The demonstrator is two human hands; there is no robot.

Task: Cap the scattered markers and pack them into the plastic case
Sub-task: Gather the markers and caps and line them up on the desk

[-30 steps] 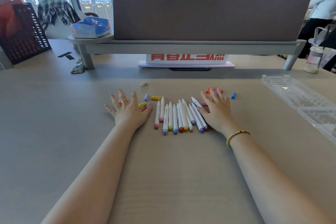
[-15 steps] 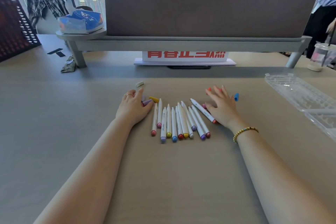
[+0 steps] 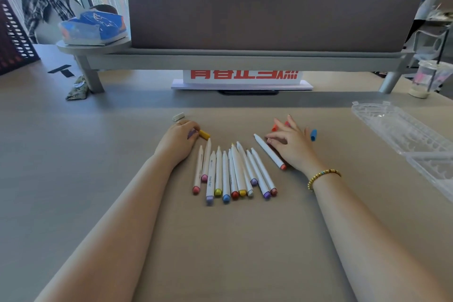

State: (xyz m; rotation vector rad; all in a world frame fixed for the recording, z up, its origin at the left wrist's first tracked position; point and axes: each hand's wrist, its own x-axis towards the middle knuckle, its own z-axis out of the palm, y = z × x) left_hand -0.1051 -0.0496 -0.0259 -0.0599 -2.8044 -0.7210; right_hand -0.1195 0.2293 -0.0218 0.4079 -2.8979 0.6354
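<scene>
Beige desk (image 3: 245, 240), grey divider (image 3: 269, 7), left hand (image 3: 175, 141) grip curled on yellow cap (image 3: 204, 134), right hand (image 3: 293, 146) grip loose, empty.

White markers (image 3: 235, 174), yellow cap (image 3: 204, 134), blue cap (image 3: 313, 135), clear case (image 3: 402, 130)

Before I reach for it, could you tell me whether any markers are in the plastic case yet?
No, the plastic case lies open with nothing in it, and the markers lie on the desk.

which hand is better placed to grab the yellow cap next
Left. The left hand has its fingertips right at the yellow cap, while the right hand lies across the marker row, beside the orange-ended marker.
</scene>
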